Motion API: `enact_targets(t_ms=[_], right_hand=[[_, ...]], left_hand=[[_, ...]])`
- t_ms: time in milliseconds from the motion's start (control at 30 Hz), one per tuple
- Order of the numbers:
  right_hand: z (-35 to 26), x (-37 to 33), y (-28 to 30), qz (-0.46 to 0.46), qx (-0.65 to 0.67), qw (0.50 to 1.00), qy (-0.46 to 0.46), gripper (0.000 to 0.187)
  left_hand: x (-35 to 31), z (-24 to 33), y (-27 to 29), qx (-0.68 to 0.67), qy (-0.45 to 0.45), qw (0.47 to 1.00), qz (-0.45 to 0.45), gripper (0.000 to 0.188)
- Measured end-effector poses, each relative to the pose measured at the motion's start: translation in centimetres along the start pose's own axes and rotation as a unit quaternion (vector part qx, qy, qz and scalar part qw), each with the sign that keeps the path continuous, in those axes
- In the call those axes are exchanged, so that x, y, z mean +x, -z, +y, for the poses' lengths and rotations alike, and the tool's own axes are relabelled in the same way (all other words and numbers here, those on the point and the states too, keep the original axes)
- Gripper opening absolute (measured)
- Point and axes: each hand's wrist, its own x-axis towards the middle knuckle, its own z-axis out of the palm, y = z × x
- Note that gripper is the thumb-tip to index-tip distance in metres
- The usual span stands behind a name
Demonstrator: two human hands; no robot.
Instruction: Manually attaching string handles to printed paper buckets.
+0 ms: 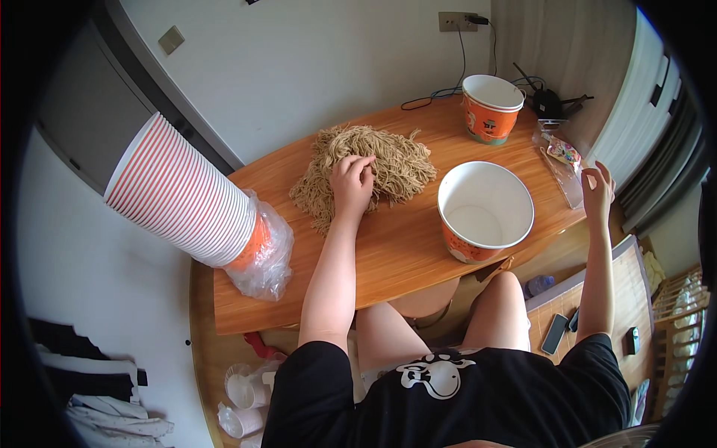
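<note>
A tangled heap of tan strands (399, 160), longest left to right, lies beneath the nearer left hand (353, 183), its curled fingers' hold impossible to tell; the open bucket (484, 213) stands to the right, between it and the loosely parted, seemingly bare right hand (599, 190).
</note>
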Motion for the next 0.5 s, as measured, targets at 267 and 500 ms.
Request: enact_targets(t_ms=[267,500], right_hand=[[0.0,-1.0,3.5,0.046,0.006,0.998,0.036,0.010],[-0.7,-4.1,8.5,0.053,0.038,0.996,0.060,0.009]], left_hand=[[1.1,0.4,0.6,-0.085,0.045,0.994,0.045,0.007],[3.2,9.6,8.7,-0.242,-0.018,0.913,0.329,0.006]])
